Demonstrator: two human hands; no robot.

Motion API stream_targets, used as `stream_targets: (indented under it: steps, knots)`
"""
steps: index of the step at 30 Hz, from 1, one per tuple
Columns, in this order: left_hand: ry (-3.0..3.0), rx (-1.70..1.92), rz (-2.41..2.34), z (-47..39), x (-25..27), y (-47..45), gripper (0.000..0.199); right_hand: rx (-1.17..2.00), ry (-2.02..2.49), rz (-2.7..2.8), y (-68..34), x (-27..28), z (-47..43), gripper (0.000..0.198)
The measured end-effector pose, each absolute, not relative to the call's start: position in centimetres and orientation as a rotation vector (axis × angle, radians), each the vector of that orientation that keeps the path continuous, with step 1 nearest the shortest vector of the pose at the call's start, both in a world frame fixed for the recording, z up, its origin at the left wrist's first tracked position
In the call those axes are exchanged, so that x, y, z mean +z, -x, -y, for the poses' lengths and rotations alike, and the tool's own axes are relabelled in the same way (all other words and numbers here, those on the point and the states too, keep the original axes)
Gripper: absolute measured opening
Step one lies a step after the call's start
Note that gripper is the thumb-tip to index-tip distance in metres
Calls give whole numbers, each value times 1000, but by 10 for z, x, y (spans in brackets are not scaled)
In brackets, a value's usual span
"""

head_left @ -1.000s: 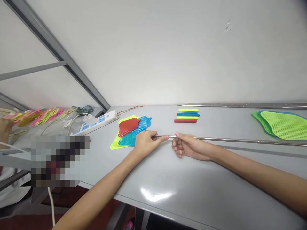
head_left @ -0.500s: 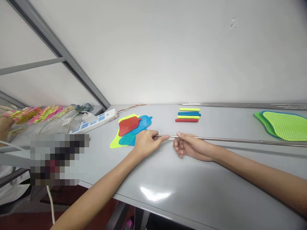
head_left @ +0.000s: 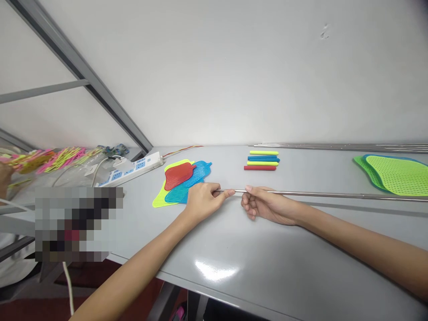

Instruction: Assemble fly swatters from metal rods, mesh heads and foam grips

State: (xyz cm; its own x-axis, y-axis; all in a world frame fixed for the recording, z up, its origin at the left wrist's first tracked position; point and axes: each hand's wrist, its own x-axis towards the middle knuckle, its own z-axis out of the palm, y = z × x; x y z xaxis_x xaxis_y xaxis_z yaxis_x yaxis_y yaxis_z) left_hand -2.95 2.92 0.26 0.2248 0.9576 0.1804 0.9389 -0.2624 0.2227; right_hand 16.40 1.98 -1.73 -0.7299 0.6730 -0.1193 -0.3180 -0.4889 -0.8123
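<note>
A long thin metal telescopic rod [head_left: 317, 194] runs from my hands out past the right edge of the view. My left hand [head_left: 204, 200] is closed on its thin left end, thumb stretched along it. Just to the right, my right hand [head_left: 264, 204] grips the same rod between thumb and curled fingers, palm turned up. Left of my left hand lie fly swatter heads: a red one [head_left: 179, 175] on top, blue [head_left: 202, 170] and yellow-green [head_left: 160, 199] ones beneath. Behind my right hand rest several coloured plastic tubes, a red tube [head_left: 260, 168] nearest.
More metal rods [head_left: 334, 147] lie along the wall. Green swatter heads [head_left: 397, 174] sit at the right. On the left are a white power strip [head_left: 133, 169], pink and yellow pieces [head_left: 65, 159] and another person's hand [head_left: 5, 176]. A grey frame post [head_left: 100, 96] rises there.
Both hands keep their hold on the rod in almost the same place. The view has shifted very slightly, and the rod's right part sits a little higher.
</note>
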Motion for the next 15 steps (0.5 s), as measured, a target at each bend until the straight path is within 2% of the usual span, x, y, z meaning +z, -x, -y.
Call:
stream_targets:
  steps: [15]
  knots:
    - [-2406, 397, -1846, -24, 4, 27, 47, 2210, 604, 1069, -163, -16, -20, 32]
